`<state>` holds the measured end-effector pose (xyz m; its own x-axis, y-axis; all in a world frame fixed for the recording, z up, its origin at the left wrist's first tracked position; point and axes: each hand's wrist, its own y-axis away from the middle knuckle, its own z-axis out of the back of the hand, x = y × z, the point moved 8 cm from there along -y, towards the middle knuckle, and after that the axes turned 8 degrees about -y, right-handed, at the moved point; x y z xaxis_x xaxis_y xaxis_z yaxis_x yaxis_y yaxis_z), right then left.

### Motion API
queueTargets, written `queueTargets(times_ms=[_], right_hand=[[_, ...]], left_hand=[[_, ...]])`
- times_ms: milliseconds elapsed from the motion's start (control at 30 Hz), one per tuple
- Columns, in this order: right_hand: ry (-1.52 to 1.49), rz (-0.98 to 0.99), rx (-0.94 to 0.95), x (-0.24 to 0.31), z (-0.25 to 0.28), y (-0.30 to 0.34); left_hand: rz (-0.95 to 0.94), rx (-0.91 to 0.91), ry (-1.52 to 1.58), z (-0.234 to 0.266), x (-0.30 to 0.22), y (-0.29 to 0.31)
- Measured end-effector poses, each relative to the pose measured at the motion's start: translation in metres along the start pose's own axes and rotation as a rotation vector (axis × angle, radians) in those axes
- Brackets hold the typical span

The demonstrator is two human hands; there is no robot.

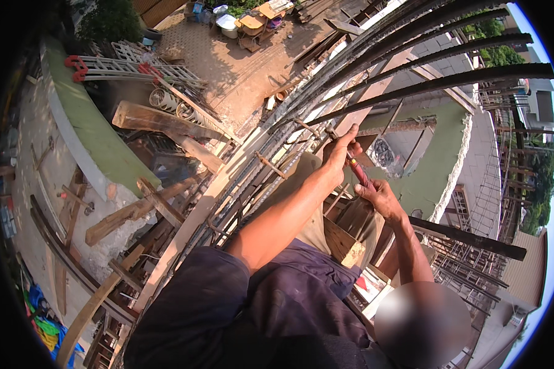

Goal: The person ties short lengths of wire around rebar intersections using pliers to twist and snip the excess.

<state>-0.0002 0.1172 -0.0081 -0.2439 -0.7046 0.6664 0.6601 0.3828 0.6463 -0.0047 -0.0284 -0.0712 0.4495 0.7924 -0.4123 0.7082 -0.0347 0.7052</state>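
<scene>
My left hand (340, 151) is closed around the dark metal end of a hand tool, close to the steel bars. The tool's dark red handle (358, 173) slants down to the right, with a yellowish band near its upper end. Around the lower end of that handle, my right hand (380, 200) is closed. What kind of tool it is, I cannot tell, since my fingers cover much of it. Ahead of my hands runs a bundle of dark ribbed rebar (375, 61). Below my right hand, a wooden block (345, 245) sits between my legs.
Long rebar ends (505, 72) fan out at upper right. A green broken-edged wall (443, 147) stands beyond my right hand. To the left are wooden beams (160, 123), an aluminium ladder (111, 67) and a green-topped wall (92, 111). Paved ground (197, 49) lies far below.
</scene>
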Motion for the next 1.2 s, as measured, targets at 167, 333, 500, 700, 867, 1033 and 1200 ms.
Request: queueTargets(times_ms=[167, 333, 500, 700, 867, 1033, 1200], right_hand=[[-0.39, -0.339, 0.389, 0.015, -0.035, 0.029], [0.641, 0.23, -0.43, 0.082, -0.009, 0.048], [0.754, 0.384, -0.453, 0.056, -0.008, 0.031], [-0.672, -0.363, 0.25, 0.009, -0.034, 0.019], [0.293, 0.329, -0.181, 0.066, -0.004, 0.026], [0.625, 0.367, -0.422, 0.062, -0.003, 0.03], [-0.813, -0.331, 0.39, 0.012, -0.044, 0.032]], left_hand=[[0.004, 0.328, 0.407, -0.013, 0.001, 0.001], [-0.026, -0.017, 0.412, -0.004, 0.008, -0.016], [-0.006, -0.092, 0.37, -0.008, 0.017, -0.026], [0.037, 0.19, 0.137, 0.0, 0.001, 0.01], [-0.005, -0.008, 0.316, -0.001, 0.009, -0.011], [0.018, -0.056, 0.238, -0.008, 0.011, -0.009], [0.001, 0.243, 0.215, -0.006, -0.002, 0.009]])
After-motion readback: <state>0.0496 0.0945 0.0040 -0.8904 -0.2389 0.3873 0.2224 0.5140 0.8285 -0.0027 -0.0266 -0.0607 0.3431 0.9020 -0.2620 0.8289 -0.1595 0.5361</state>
